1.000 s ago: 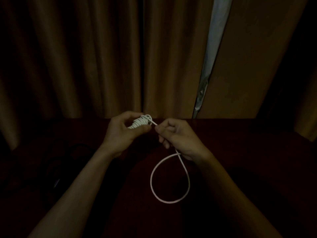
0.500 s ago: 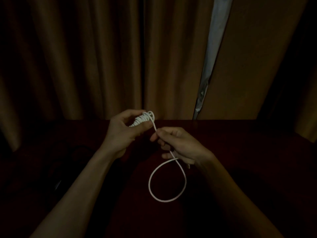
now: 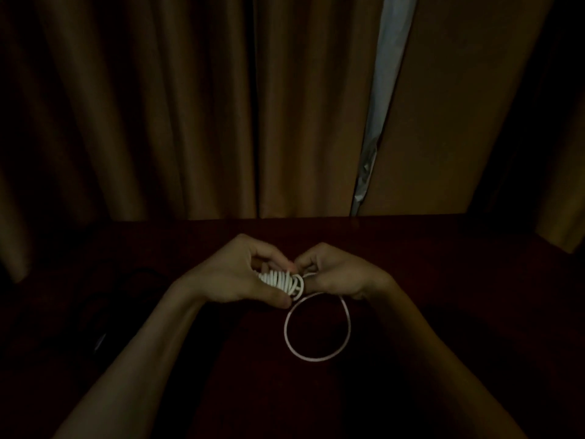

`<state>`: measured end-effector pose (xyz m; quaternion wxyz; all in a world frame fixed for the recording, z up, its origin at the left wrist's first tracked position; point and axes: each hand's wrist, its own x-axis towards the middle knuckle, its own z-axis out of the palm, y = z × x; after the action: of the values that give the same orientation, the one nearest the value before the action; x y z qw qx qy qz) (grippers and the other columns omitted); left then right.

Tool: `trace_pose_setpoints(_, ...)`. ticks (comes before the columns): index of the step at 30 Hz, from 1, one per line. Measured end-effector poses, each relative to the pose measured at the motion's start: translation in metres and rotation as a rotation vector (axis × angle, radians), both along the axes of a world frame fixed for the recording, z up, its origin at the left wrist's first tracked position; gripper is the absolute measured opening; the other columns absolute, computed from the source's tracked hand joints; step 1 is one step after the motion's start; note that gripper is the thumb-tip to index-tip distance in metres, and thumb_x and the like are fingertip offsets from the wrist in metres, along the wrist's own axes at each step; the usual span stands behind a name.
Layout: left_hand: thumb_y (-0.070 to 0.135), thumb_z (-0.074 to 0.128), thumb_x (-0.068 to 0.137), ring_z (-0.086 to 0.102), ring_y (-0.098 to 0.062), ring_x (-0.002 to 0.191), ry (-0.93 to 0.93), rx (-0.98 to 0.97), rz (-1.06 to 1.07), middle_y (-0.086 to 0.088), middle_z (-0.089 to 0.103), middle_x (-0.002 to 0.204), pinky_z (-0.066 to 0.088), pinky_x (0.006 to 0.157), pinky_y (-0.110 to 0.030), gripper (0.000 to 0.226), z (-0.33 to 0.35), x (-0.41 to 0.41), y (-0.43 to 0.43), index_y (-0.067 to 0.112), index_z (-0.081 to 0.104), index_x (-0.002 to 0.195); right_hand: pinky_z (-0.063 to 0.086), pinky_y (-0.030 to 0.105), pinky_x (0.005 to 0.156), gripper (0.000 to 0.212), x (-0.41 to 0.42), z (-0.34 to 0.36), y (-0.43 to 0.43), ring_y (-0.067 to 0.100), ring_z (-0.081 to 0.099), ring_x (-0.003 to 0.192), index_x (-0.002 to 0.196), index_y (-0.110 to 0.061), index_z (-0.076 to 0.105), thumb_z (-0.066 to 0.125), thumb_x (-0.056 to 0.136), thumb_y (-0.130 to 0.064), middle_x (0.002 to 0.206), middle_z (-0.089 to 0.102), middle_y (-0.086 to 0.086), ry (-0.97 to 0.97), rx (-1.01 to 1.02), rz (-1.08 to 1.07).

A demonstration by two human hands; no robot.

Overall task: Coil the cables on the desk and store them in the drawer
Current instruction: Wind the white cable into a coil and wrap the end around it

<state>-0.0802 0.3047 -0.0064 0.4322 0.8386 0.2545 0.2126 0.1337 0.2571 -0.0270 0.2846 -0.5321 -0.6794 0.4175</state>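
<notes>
While left grip [image 3: 234, 277] clasps cable coil [image 3: 280, 280] | right grip [image 3: 338, 274] pinches strand [image 3: 308, 275] — loop [image 3: 316, 359] slack

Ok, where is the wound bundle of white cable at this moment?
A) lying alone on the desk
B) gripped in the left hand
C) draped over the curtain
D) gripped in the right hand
B: the left hand curls round the white bundle, while the right hand pinches the strand beside it, with a loose loop below.
</notes>
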Motion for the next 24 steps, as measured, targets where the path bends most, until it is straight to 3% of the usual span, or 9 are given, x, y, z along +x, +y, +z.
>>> trace_pose_setpoints(4,0.01,0.097,0.059,0.074,-0.022,0.089,0.024,0.033,0.024,-0.001,0.075,0.095,0.06,0.075,-0.03,0.057,-0.001,-0.001,0.004,0.02,0.073,0.109,0.048,0.025,0.073,0.02,-0.007,0.0,0.003,0.018,0.061,0.084,0.109,0.002,0.065,0.072,0.09,0.0,0.092,0.067,0.012,0.083,0.07,-0.044)
trace_pose_setpoints(8,0.012,0.098,0.06,0.071,-0.013,0.081,0.055,0.104,0.032,0.006,0.074,0.091,0.057,0.07,-0.026,0.046,-0.002,-0.002,0.006,0.022,0.074,0.097,0.049,0.028,0.079,0.02,-0.01,-0.002,0.005,0.013,0.063,0.085,0.11,-0.005,0.065,0.072,0.091,-0.005,0.093,0.069,0.007,0.056,0.146,-0.077)
trace_pose_setpoints(13,0.013,0.097,0.063,0.072,-0.016,0.096,-0.004,0.114,0.034,0.006,0.075,0.104,0.061,0.085,-0.042,0.041,-0.005,0.002,0.006,0.022,0.072,0.094,0.053,0.029,0.08,0.03,-0.004,0.002,0.004,0.014,0.065,0.086,0.123,-0.011,0.063,0.063,0.095,0.001,0.093,0.069,0.016,0.062,0.242,-0.137)
trace_pose_setpoints(18,0.009,0.096,0.063,0.073,-0.009,0.094,-0.029,0.161,0.072,0.006,0.077,0.095,0.06,0.085,-0.036,0.04,-0.01,0.002,0.012,0.019,0.07,0.092,0.054,0.026,0.08,0.033,-0.005,0.003,0.004,0.016,0.066,0.089,0.124,-0.009,0.063,0.061,0.095,0.005,0.1,0.069,0.012,0.097,0.288,-0.141)
trace_pose_setpoints(20,0.014,0.097,0.062,0.073,-0.006,0.085,0.017,0.257,0.152,0.009,0.076,0.089,0.061,0.079,-0.038,0.039,-0.014,-0.002,0.019,0.025,0.071,0.09,0.056,0.03,0.083,0.035,-0.001,-0.001,0.006,0.02,0.07,0.096,0.121,-0.014,0.064,0.064,0.091,0.004,0.106,0.071,0.009,0.001,0.288,-0.164)
trace_pose_setpoints(22,0.027,0.095,0.062,0.07,-0.004,0.08,0.129,0.38,0.276,0.012,0.073,0.086,0.06,0.073,-0.041,0.038,-0.017,-0.008,0.028,0.034,0.069,0.089,0.056,0.033,0.078,0.033,0.007,-0.008,0.009,0.022,0.071,0.091,0.114,-0.021,0.065,0.068,0.087,-0.002,0.096,0.072,0.003,-0.229,0.239,-0.19)
trace_pose_setpoints(24,0.041,0.089,0.062,0.067,-0.008,0.085,0.261,0.495,0.408,0.014,0.069,0.091,0.059,0.072,-0.038,0.039,-0.019,-0.012,0.034,0.039,0.065,0.094,0.053,0.03,0.073,0.019,0.017,-0.015,0.013,0.019,0.069,0.086,0.099,-0.027,0.066,0.072,0.085,-0.016,0.086,0.069,-0.004,-0.473,0.155,-0.243)
